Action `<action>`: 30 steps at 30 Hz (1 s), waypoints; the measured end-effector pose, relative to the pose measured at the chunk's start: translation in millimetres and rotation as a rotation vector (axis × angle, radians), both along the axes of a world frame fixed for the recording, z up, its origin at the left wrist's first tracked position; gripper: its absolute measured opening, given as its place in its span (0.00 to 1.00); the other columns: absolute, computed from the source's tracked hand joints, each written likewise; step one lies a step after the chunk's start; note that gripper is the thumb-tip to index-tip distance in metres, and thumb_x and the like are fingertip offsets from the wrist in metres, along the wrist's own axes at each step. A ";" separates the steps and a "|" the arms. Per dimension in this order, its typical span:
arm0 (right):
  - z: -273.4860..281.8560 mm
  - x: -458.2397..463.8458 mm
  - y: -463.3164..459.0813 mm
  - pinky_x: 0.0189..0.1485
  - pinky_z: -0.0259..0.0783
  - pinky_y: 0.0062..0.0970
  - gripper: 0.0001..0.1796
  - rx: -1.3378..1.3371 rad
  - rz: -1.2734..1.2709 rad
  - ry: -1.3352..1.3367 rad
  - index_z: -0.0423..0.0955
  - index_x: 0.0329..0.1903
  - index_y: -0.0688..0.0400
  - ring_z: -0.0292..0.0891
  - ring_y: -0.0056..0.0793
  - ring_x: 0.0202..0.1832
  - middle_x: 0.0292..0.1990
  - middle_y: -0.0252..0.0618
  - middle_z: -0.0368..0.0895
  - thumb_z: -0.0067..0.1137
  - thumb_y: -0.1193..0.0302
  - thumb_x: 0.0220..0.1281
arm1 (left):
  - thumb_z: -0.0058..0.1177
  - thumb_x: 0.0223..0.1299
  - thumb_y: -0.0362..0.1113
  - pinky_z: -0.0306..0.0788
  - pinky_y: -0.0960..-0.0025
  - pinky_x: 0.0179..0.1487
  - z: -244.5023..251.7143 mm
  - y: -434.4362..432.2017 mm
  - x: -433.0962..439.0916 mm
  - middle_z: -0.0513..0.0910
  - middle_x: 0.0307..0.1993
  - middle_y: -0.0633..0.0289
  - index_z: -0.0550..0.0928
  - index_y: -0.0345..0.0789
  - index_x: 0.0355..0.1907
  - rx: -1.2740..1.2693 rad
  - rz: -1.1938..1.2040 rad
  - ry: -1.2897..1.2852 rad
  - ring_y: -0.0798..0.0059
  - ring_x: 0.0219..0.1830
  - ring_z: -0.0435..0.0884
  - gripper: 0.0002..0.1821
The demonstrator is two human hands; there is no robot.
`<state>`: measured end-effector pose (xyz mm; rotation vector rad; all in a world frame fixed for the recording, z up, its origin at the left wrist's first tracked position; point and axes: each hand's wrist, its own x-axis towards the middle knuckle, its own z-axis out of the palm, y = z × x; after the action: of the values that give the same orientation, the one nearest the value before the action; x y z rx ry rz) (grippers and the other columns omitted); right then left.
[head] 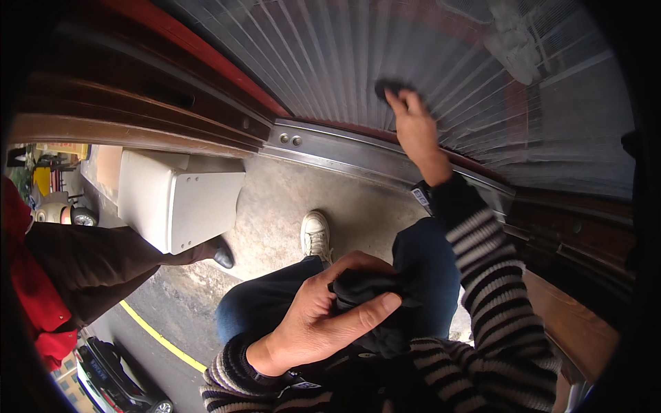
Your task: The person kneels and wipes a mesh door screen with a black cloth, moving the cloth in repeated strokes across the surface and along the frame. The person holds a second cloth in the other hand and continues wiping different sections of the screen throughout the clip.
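Near the bottom middle, my left hand (323, 315) is closed around a bunched black cloth (374, 294), held just above my knees. My right hand (415, 124) reaches up and forward, gripping a small dark object (392, 89) between thumb and fingers; it is blurred, and what it is I cannot tell. That object is at the ribbed, translucent plastic sheet (330, 57) that spans the doorway. Whether it touches the sheet is unclear. Below the sheet runs a metal door sill (341, 155).
A white box-like piece (204, 206) stands on the concrete floor (273, 191) at left, beside a person in brown trousers (88, 263) and a red top. Wooden door frames (129, 113) flank the sill. Farther off are a yellow line (160, 338) and a parked car (116, 377).
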<state>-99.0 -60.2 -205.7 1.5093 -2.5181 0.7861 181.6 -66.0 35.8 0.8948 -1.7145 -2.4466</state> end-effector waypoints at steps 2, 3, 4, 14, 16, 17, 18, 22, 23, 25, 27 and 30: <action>-64.0 3.1 8.3 0.56 0.77 0.39 0.21 0.374 -0.156 -0.124 0.82 0.56 0.50 0.78 0.47 0.54 0.56 0.44 0.74 0.56 0.79 0.60 | 0.63 0.66 0.33 0.71 0.72 0.55 -0.5 0.7 2.4 0.84 0.45 0.59 0.82 0.29 0.52 -0.014 -0.004 0.038 0.75 0.47 0.81 0.15; -83.8 8.2 12.0 0.56 0.77 0.41 0.21 0.526 -0.283 -0.223 0.82 0.55 0.51 0.79 0.47 0.53 0.56 0.44 0.75 0.57 0.79 0.59 | 0.64 0.65 0.33 0.71 0.72 0.55 1.0 -0.9 5.5 0.84 0.45 0.59 0.82 0.29 0.52 -0.003 0.001 0.051 0.75 0.47 0.82 0.15; -91.7 14.0 14.6 0.56 0.77 0.42 0.21 0.417 -0.208 -0.242 0.82 0.56 0.50 0.79 0.48 0.52 0.55 0.44 0.75 0.58 0.78 0.59 | 0.64 0.65 0.33 0.71 0.72 0.55 2.5 -2.2 8.4 0.84 0.45 0.59 0.82 0.29 0.52 0.007 0.007 0.067 0.75 0.47 0.82 0.15; 14.4 34.8 -23.2 0.48 0.76 0.41 0.26 -0.419 0.092 0.061 0.80 0.58 0.49 0.77 0.47 0.47 0.55 0.45 0.76 0.58 0.82 0.56 | 0.65 0.65 0.32 0.72 0.72 0.54 4.5 -11.5 24.8 0.84 0.45 0.60 0.82 0.29 0.52 0.000 0.022 0.065 0.76 0.47 0.82 0.16; -32.6 33.1 -30.6 0.54 0.77 0.41 0.27 -0.038 0.041 -0.058 0.77 0.63 0.48 0.76 0.48 0.53 0.58 0.42 0.74 0.55 0.79 0.61 | 0.65 0.65 0.32 0.73 0.73 0.54 5.3 -12.6 30.4 0.84 0.45 0.60 0.81 0.29 0.52 -0.010 0.042 0.065 0.76 0.47 0.82 0.16; -57.8 36.3 -29.8 0.58 0.76 0.42 0.26 0.310 -0.061 -0.276 0.78 0.62 0.47 0.75 0.48 0.57 0.59 0.43 0.74 0.55 0.79 0.61 | 0.66 0.65 0.32 0.74 0.73 0.53 7.2 -12.8 34.1 0.83 0.45 0.60 0.80 0.29 0.52 -0.022 0.065 0.072 0.76 0.46 0.82 0.16; -76.7 41.0 -26.5 0.59 0.75 0.43 0.26 0.460 -0.103 -0.287 0.79 0.61 0.47 0.75 0.47 0.59 0.59 0.44 0.74 0.55 0.80 0.60 | 0.66 0.65 0.32 0.74 0.74 0.53 9.4 -14.0 38.0 0.83 0.45 0.59 0.80 0.29 0.51 -0.035 0.088 0.076 0.76 0.46 0.83 0.16; -69.9 60.7 -21.2 0.55 0.76 0.42 0.26 0.169 0.105 -0.352 0.81 0.57 0.49 0.78 0.48 0.53 0.56 0.44 0.75 0.59 0.81 0.55 | 0.67 0.63 0.31 0.76 0.72 0.53 19.2 -20.7 51.5 0.86 0.45 0.56 0.81 0.28 0.50 -0.237 0.194 0.012 0.74 0.47 0.86 0.16; -47.5 63.9 -25.6 0.53 0.77 0.40 0.26 -0.014 0.209 -0.350 0.81 0.58 0.49 0.79 0.48 0.51 0.55 0.44 0.76 0.59 0.82 0.55 | 0.68 0.62 0.31 0.77 0.72 0.51 19.4 -23.4 52.2 0.86 0.43 0.56 0.81 0.27 0.50 -0.369 0.194 0.051 0.73 0.45 0.87 0.16; 6.9 69.8 -36.6 0.49 0.77 0.37 0.29 -0.244 0.313 -0.241 0.81 0.60 0.48 0.79 0.45 0.48 0.53 0.43 0.76 0.57 0.84 0.55 | 0.68 0.61 0.30 0.78 0.73 0.49 20.0 -28.3 53.8 0.86 0.43 0.55 0.81 0.27 0.49 -0.501 0.214 0.052 0.71 0.44 0.87 0.16; 43.4 64.6 -54.4 0.49 0.76 0.37 0.31 -0.484 0.312 -0.017 0.81 0.61 0.47 0.79 0.45 0.48 0.52 0.43 0.76 0.55 0.86 0.56 | 0.68 0.61 0.30 0.79 0.71 0.47 21.1 -32.7 54.7 0.86 0.42 0.53 0.81 0.26 0.49 -0.619 0.203 -0.002 0.67 0.43 0.88 0.17; 28.8 53.6 -79.1 0.51 0.77 0.40 0.29 -0.377 0.211 0.097 0.78 0.62 0.48 0.79 0.48 0.49 0.57 0.43 0.74 0.53 0.84 0.60 | 0.68 0.60 0.30 0.80 0.69 0.49 20.2 -32.4 53.4 0.86 0.43 0.52 0.81 0.27 0.50 -0.725 0.136 -0.074 0.66 0.44 0.88 0.17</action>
<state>-45.4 -139.3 -176.9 1.6421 -2.0181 1.1115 234.9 -98.4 56.0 0.9459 -2.2239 -1.5134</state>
